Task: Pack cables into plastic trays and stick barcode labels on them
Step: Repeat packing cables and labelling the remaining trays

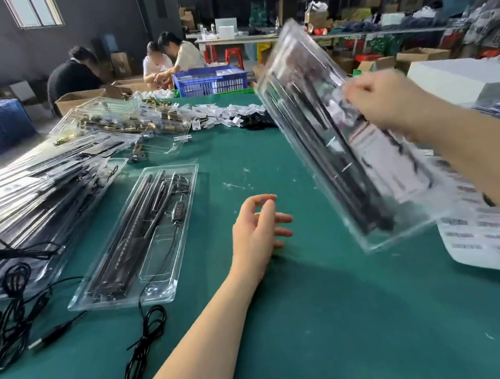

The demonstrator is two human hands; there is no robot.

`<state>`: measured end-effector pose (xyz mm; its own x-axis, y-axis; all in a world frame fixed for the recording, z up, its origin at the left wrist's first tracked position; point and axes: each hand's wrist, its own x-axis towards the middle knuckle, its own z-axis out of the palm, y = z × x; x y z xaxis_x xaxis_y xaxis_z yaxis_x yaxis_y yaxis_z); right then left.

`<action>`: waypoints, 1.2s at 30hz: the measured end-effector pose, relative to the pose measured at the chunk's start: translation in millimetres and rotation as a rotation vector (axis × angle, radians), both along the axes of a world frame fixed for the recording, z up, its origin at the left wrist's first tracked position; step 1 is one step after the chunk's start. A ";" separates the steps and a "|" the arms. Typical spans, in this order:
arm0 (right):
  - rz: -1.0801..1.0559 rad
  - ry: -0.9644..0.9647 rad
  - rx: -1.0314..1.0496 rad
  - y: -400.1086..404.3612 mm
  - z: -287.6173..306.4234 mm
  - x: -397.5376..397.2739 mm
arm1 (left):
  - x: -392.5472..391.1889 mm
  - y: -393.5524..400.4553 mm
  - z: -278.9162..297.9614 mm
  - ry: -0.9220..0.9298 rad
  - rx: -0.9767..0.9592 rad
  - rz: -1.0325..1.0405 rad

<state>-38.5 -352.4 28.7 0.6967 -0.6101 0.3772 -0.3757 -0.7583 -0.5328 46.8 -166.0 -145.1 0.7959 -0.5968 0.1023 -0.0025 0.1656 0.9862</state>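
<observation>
Bare-armed, the left hand hovered over the green table, fingers loosely spread, holding nothing. Right of it, the right hand gripped a packed clear tray, tilted and lifted off the table, blurred. Left of that tray lay an open tray with black cables. Barcode label sheets lay right, beneath it.

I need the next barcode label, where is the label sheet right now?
In the head view, the label sheet lies at the table's right edge, partly under the clear tray gripped by the right hand.
</observation>
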 end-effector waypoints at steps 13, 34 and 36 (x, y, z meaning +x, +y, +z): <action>0.472 0.204 -0.759 50.7 -167.1 -36.5 | -16.9 2.9 -0.2 -1.172 0.143 0.430; -0.601 0.775 0.228 -69.2 -144.2 -192.9 | -21.9 -30.9 1.0 -1.091 1.173 -0.315; -0.606 0.661 0.315 -72.4 -148.0 -193.4 | -24.0 -36.5 7.5 -1.104 1.236 -0.337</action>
